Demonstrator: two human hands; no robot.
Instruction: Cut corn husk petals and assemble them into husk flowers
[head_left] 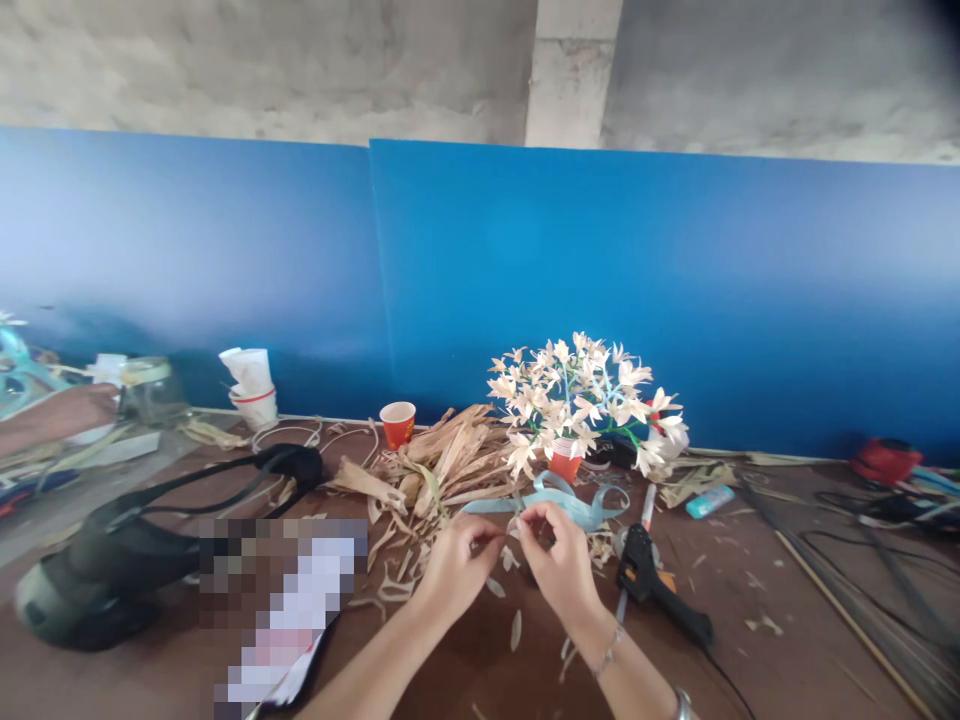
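Observation:
My left hand (463, 562) and my right hand (559, 560) are close together above the brown table, fingertips nearly meeting. Thumb and forefinger are pinched on both. A small pale husk piece (513, 526) shows at the fingertips of my right hand. What the left fingers grip, if anything, is too small to make out. Just beyond lies a light blue ribbon (589, 508), in front of a bunch of cream husk flowers (574, 390) in a red paper cup (564, 464). Loose petals (516, 630) lie on the table below my hands.
Dried corn husks (457, 450) are heaped behind my left hand, near another red cup (397, 427). A black glue gun (660, 585) with its cord lies at right. A dark bag (105, 565) is at left, with another person's arm (60, 418) beyond. A blue partition (600, 250) stands behind.

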